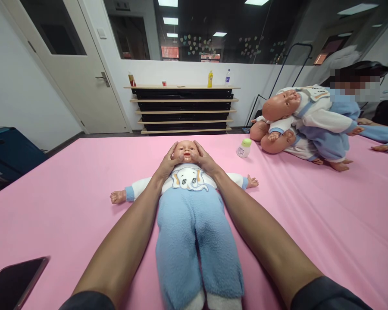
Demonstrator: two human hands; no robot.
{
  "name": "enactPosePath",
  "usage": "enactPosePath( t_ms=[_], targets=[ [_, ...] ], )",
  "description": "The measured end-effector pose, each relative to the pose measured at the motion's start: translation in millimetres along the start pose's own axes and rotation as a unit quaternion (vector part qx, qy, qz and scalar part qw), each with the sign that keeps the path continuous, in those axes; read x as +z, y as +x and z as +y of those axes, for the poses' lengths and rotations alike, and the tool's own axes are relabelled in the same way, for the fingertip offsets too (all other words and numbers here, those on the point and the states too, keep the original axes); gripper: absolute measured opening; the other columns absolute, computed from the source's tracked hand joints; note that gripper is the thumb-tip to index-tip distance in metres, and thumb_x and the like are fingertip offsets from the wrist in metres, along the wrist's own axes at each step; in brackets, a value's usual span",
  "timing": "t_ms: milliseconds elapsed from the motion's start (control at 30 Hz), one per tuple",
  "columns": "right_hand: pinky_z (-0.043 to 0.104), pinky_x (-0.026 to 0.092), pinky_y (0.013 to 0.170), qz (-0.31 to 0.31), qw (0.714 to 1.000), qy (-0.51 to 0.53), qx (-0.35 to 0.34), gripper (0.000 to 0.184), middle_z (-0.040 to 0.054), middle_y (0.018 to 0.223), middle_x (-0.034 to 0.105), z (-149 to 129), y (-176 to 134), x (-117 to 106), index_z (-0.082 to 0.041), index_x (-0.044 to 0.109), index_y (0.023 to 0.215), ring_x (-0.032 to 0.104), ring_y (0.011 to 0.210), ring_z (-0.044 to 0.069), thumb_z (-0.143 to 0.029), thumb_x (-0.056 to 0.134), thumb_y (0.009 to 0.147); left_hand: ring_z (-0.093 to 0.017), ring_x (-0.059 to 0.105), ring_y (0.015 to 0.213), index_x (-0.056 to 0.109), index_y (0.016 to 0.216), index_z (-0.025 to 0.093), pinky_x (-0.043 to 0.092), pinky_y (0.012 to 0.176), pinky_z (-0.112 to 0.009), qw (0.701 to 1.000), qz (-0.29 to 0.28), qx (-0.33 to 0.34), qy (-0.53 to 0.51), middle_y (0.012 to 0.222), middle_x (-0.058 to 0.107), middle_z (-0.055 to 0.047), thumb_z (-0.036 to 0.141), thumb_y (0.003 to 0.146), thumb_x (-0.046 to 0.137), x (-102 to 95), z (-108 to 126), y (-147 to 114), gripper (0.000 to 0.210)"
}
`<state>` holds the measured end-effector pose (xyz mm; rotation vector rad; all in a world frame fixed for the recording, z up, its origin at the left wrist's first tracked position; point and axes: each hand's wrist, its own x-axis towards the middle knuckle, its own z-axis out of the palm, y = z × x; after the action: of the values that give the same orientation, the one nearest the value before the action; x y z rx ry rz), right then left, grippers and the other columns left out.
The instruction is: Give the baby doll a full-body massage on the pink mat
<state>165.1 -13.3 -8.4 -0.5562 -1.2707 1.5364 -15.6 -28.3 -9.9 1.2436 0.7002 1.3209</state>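
Hands cup the doll's head from both sides: the left hand lies along one cheek, the right hand along the other, fingers spread and pressed lightly to the face rather than clenched. The doll lies on its back in the middle of the pink worktop, arms flung out, feet toward the person. Its head looks like hard, smooth vinyl, likely a bit slick, while the fleece-clad body looks soft and floppy; I'd judge it light, best held at the head and under the trunk together. A small bottle with a green cap stands just beyond its arm; what is in it I cannot tell. Further right, more dolls lie heaped beside another person. A phone rests at the near left edge.
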Motion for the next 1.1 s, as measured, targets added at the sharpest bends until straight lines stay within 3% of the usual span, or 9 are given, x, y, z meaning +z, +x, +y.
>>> enactPosePath(
  t_ms=[133,567,733,933,1100],
  targets=[
    [0.044,0.036,0.113,-0.001,0.998,-0.064,-0.01,0.111,0.0025,0.151,0.033,-3.0,-4.5,-0.2,-0.031,0.019,0.151,0.041,0.135,0.027,-0.027,0.086,0.061,-0.032,0.05,0.126,0.023,0.15,0.031,0.042,0.106,-0.046,1.0,-0.012,-0.007,0.016,0.147,0.04,-0.011,0.03,0.066,0.083,1.7,3.9,-3.3,0.104],
    [0.048,0.041,0.108,-0.004,0.999,0.03,0.022,0.104,0.0029,0.144,0.044,-2.0,-1.0,-1.2,-0.032,0.02,0.15,0.051,0.126,0.027,-0.019,0.078,0.065,-0.029,0.051,0.126,0.025,0.151,0.029,0.043,0.106,-0.04,0.998,-0.007,-0.042,-0.046,0.148,0.04,-0.009,0.02,0.068,0.075,5.1,13.2,-7.1,0.097],
    [0.046,0.039,0.11,-0.008,0.998,0.052,0.015,0.093,0.005,0.143,0.045,-2.8,-2.2,0.3,-0.028,0.02,0.151,0.051,0.126,0.026,-0.03,0.073,0.075,-0.028,0.057,0.119,0.026,0.15,0.027,0.045,0.104,-0.042,0.997,0.001,-0.044,-0.056,0.141,0.048,-0.011,0.023,0.071,0.073,5.6,14.6,-7.9,0.092],
    [0.045,0.04,0.11,0.008,0.999,-0.035,0.004,0.11,0.0009,0.147,0.039,-3.6,-5.6,2.5,-0.033,0.022,0.15,0.045,0.131,0.027,-0.022,0.084,0.06,-0.031,0.052,0.123,0.025,0.15,0.031,0.045,0.103,-0.044,0.999,-0.002,-0.028,-0.017,0.147,0.04,-0.01,0.019,0.063,0.081,7.2,11.2,-7.9,0.104],
    [0.046,0.042,0.108,0.012,1.0,-0.001,0.01,0.102,0.0014,0.145,0.043,-0.5,-2.9,0.5,-0.032,0.022,0.149,0.049,0.128,0.026,-0.022,0.078,0.065,-0.03,0.054,0.122,0.029,0.149,0.032,0.046,0.103,-0.043,0.999,0.002,-0.04,-0.033,0.144,0.045,-0.007,0.018,0.067,0.074,6.6,12.1,-7.7,0.094]
  ],
)
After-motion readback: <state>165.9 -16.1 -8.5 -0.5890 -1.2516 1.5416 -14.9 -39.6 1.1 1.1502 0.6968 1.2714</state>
